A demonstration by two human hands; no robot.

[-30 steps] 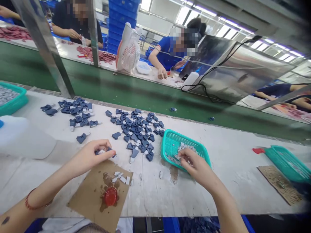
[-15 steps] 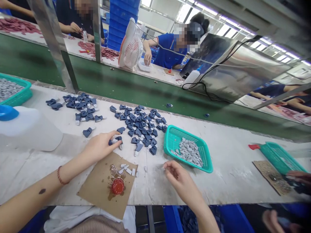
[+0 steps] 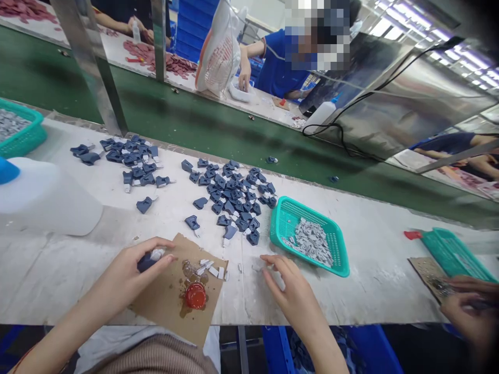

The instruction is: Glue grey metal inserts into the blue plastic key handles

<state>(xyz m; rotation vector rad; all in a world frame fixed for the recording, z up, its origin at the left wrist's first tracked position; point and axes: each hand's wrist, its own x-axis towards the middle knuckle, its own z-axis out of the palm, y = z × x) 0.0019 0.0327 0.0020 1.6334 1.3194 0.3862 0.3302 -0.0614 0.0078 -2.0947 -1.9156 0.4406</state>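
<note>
My left hand (image 3: 134, 272) is closed around a dark blue plastic part (image 3: 145, 263) with a white end, above the left edge of a brown cardboard sheet (image 3: 163, 306). On that sheet sit a red cap (image 3: 195, 295), a wet patch and several small light-grey pieces (image 3: 213, 271). My right hand (image 3: 286, 285) hovers over the table in front of a green basket (image 3: 343, 254), thumb and forefinger apart, with nothing clear between them. Loose grey pieces (image 3: 312, 241) fill part of the basket. Beyond my hands lies a pile of dark blue parts (image 3: 234, 192).
At left are a white jug (image 3: 50, 200) with a blue cap and another green basket (image 3: 33, 137). A second cluster of blue parts (image 3: 134, 156) lies near a metal post (image 3: 93, 67). A co-worker's hands (image 3: 463, 306) are at far right. Below the table is a blue bin (image 3: 276, 348).
My left hand has drawn back from the pile toward me, carrying a blue part to the cardboard. My right thumb and forefinger have parted. The view has shifted slightly.
</note>
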